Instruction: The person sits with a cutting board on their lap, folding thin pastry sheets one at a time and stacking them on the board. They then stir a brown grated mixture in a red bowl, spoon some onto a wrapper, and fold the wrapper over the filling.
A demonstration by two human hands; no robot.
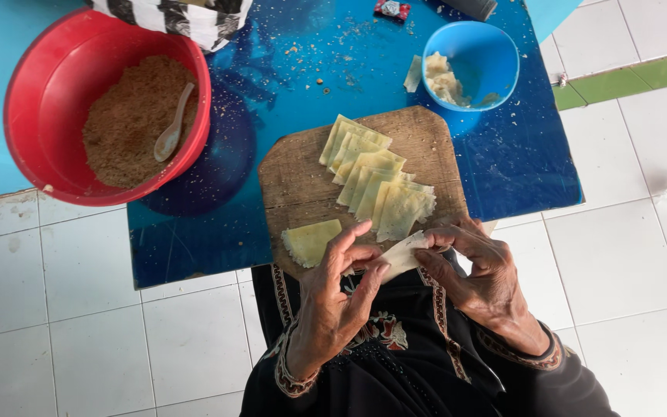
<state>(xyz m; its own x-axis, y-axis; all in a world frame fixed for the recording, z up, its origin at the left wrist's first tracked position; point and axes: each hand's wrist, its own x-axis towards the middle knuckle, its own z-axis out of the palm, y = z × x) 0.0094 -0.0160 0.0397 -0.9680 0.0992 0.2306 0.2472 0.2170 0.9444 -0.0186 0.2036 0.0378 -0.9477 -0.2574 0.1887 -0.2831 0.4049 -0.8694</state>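
my left hand [333,297] and right hand [480,270] both pinch one pale dough wrapper [403,255], fingers closed on it, at the wooden board [303,181] edge.

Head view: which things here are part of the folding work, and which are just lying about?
In use: folded wrapper in left hand and right hand; wrapper stack; wooden board; red bowl of filling.
Lying about: striped cloth; small red packet.

One camera sits on my head, looking almost straight down past my dark sleeves onto the worn wooden cutting board [360,181] on the glossy blue tabletop [503,166], close in, white floor tiles [627,262] around.
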